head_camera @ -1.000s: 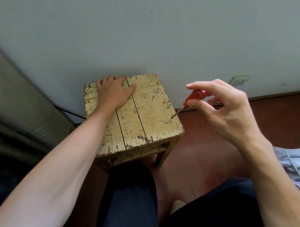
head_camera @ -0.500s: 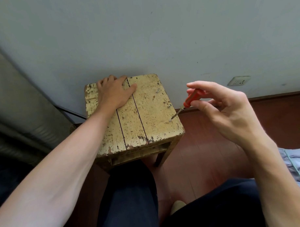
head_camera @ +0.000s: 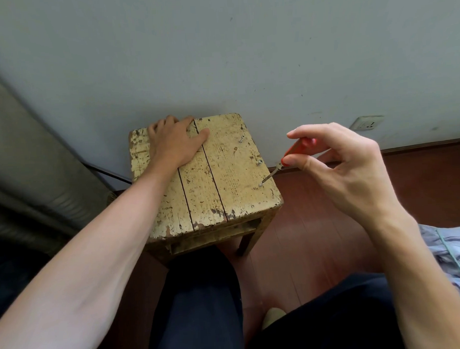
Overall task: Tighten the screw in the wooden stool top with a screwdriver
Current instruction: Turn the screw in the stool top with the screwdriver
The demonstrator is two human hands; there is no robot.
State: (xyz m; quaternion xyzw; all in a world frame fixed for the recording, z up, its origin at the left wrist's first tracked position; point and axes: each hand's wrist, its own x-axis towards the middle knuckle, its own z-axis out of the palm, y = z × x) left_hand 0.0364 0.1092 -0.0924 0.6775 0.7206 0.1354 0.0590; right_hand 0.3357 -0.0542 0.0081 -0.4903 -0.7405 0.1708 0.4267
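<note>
Right hand (head_camera: 335, 170) pinches the red screwdriver (head_camera: 292, 154) between thumb and fingers, so its tip sits in the screw (head_camera: 261, 184) near the stool top (head_camera: 234, 174) right edge. Left hand (head_camera: 174, 143) presses flat on the planks, probably to steady the stool.

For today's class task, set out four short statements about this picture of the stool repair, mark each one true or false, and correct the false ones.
1. The left hand lies flat on the stool top. True.
2. The right hand pinches the screwdriver by its handle. True.
3. The screwdriver handle is blue. False: it is orange-red.
4. Only one screw shows in the stool top. False: three show along its right side, and the screwdriver tip meets the nearest screw.
</note>
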